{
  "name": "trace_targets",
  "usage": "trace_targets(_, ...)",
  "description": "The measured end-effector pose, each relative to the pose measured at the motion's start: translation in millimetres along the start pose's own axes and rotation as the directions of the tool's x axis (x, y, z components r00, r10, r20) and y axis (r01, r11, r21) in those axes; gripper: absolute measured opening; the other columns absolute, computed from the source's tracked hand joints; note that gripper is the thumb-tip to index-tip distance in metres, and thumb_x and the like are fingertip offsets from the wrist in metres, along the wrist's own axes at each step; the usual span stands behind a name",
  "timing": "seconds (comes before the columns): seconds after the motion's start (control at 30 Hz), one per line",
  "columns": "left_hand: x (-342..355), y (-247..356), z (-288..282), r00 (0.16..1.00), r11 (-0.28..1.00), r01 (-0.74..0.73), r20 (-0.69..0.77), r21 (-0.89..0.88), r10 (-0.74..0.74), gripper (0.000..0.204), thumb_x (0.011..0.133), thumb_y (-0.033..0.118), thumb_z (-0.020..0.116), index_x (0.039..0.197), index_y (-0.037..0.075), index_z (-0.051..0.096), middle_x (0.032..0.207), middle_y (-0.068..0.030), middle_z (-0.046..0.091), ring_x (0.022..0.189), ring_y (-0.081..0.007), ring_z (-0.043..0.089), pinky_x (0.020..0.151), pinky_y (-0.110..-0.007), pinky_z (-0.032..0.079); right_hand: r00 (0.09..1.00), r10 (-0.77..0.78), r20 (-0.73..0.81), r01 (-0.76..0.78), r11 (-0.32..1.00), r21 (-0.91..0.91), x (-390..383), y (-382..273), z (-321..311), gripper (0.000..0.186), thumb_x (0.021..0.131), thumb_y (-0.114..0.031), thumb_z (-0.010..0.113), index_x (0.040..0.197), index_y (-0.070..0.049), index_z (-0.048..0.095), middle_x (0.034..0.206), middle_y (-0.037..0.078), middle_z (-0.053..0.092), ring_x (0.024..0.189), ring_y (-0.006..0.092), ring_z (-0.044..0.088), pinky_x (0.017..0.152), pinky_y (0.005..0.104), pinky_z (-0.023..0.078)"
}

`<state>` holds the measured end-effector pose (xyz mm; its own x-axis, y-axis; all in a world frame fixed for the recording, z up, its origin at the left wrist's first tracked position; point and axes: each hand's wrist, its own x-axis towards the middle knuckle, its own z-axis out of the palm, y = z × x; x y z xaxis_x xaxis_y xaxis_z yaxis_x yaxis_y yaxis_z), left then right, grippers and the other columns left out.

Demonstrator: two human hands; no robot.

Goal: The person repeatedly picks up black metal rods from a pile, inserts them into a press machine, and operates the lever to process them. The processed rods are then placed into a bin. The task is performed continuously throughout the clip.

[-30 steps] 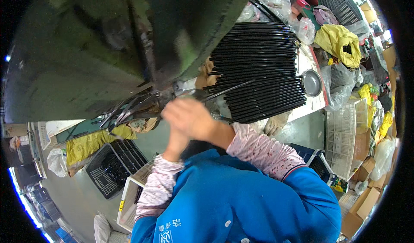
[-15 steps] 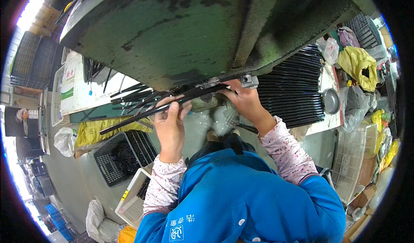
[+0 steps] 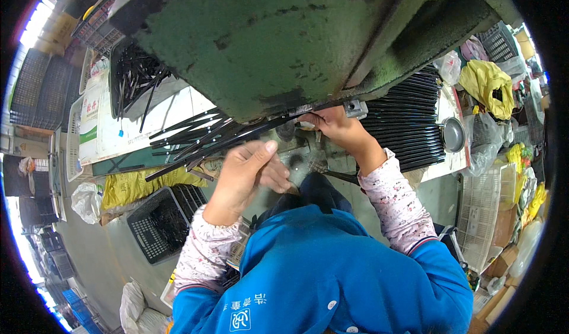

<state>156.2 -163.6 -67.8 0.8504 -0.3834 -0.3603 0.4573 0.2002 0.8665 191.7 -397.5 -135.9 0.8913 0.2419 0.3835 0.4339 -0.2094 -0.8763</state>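
A long thin black rod (image 3: pixel 208 151) slants from the lower left up to the small metal fixture (image 3: pixel 355 109) under the green machine (image 3: pixel 267 49). My right hand (image 3: pixel 339 129) is closed at the rod's upper right end, beside the fixture; its fingertips are partly hidden there. Just below the rod, my left hand (image 3: pixel 246 174) hangs apart from it, with the thumb raised, the fingers loosely bent and nothing in them. More black rods (image 3: pixel 192 126) lie loose on the table behind, left of the machine.
Black rods lie in a dense row (image 3: pixel 403 117) on the right, beside a round metal dish (image 3: pixel 454 135). A dark crate (image 3: pixel 157 230) stands on the floor at left, near yellow sacking (image 3: pixel 133 187). Another bin of black pieces (image 3: pixel 133 76) sits at back left.
My left hand has let go of the black rod and moved down, toward my body. My right hand stays at the fixture. The view has shifted slightly, showing more of the bin at back left.
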Motion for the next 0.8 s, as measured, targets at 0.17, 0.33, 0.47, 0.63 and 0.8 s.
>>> trace_targets(0.17,73.6,37.1,-94.3,0.984,0.166,-0.131,0.108,0.977,0.144,0.027,0.085,0.021,0.064,0.095,-0.004,0.065,0.078,-0.0164,0.066,0.073,-0.0239,0.065,0.067,-0.035,0.049,0.941,0.337,0.025,-0.337,0.94,0.047,-10.4,28.0,-17.0,0.028,0.084,-0.001,0.061,0.111,0.001,0.057,0.108,0.014,0.064,0.114,0.0249,0.057,0.09,0.0356,0.05)
trace_targets(0.33,48.3,37.1,-95.4,0.885,0.663,0.17,0.182,0.729,-0.428,0.038,0.096,0.038,0.052,0.101,0.001,0.06,0.076,-0.0105,0.066,0.065,-0.0127,0.064,0.059,-0.026,0.053,0.962,0.145,-0.232,-0.261,0.745,-0.614,-16.6,130.9,25.0,0.03,0.081,-0.013,0.064,0.108,-0.003,0.06,0.104,0.017,0.063,0.101,0.0363,0.056,0.086,0.0443,0.045)
trace_targets(0.47,6.8,10.1,-88.3,0.829,0.885,0.369,0.33,0.283,-0.451,0.042,0.092,0.037,0.058,0.118,0.004,0.051,0.083,-0.0061,0.062,0.069,-0.0161,0.062,0.061,-0.029,0.053,0.965,0.132,-0.227,-0.26,0.591,-0.764,-16.1,147.4,30.7,0.031,0.078,-0.011,0.06,0.108,-0.004,0.06,0.106,0.018,0.061,0.1,0.0413,0.054,0.084,0.0469,0.044)
trace_targets(0.63,-8.2,7.9,-80.7,0.871,0.944,0.239,0.379,0.228,-0.312,0.04,0.086,0.018,0.068,0.119,0.002,0.051,0.083,-0.0054,0.061,0.069,-0.0137,0.061,0.062,-0.028,0.054,0.974,0.035,-0.223,-0.206,0.54,-0.816,-11.6,142.3,35.8,0.027,0.079,-0.011,0.058,0.105,-0.006,0.062,0.106,0.016,0.062,0.098,0.0391,0.057,0.08,0.0474,0.046)
trace_targets(0.8,-2.3,14.6,-72.9,0.988,0.984,-0.154,0.027,0.084,0.152,0.035,0.089,0.017,0.063,0.117,0.001,0.05,0.079,-0.0062,0.059,0.063,-0.0151,0.058,0.06,-0.028,0.052,0.996,0.038,-0.086,-0.094,0.469,-0.878,-12.3,124.9,29.4,0.028,0.079,-0.009,0.059,0.106,-0.005,0.062,0.107,0.017,0.061,0.102,0.0394,0.055,0.083,0.0465,0.045)
